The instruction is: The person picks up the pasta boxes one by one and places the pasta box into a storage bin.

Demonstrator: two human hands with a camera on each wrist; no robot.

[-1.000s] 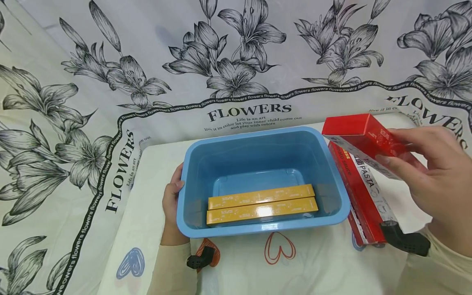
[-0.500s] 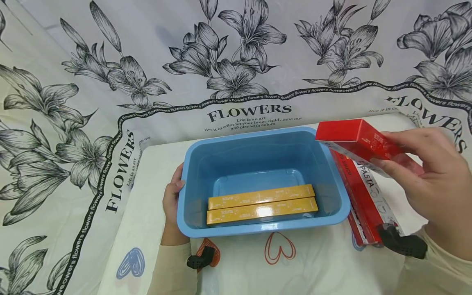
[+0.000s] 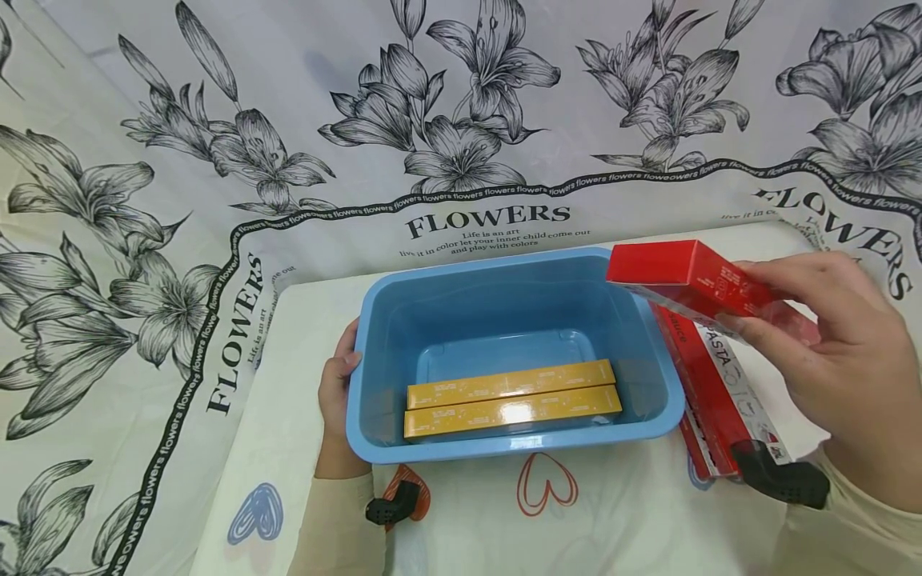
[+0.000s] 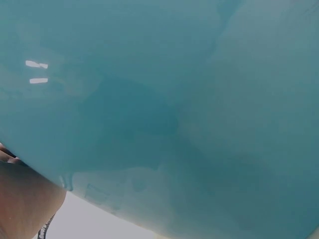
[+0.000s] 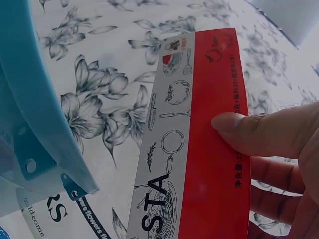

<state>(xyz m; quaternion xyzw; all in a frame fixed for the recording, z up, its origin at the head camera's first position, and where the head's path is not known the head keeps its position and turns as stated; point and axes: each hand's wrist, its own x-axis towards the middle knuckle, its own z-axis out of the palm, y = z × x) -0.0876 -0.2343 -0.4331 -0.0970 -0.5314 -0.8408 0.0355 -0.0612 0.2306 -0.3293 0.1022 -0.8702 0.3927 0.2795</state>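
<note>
My right hand (image 3: pixel 843 336) pinches a red pasta box (image 3: pixel 655 262) in the air, its near end overlapping the right rim of the blue plastic tub (image 3: pixel 497 453) in the head view. In the right wrist view the thumb presses on the red face of the box (image 5: pixel 219 134), with the other fingers behind it. My left hand (image 3: pixel 338 400) holds the tub's left side, thumb against the outer wall. Two yellow boxes (image 3: pixel 511 396) lie side by side in the tub's front half. The tub wall (image 4: pixel 164 99) fills most of the left wrist view.
More red pasta boxes (image 3: pixel 709 400) lie on the table to the right of the tub, partly covered by my right hand and the held box. A white cloth with hearts (image 3: pixel 547 484) covers the table. A flower-printed curtain (image 3: pixel 461 96) stands behind.
My right hand has brought the pasta box a little left and down, so its end now overlaps the tub's right rim. The left hand and the tub have stayed in place.
</note>
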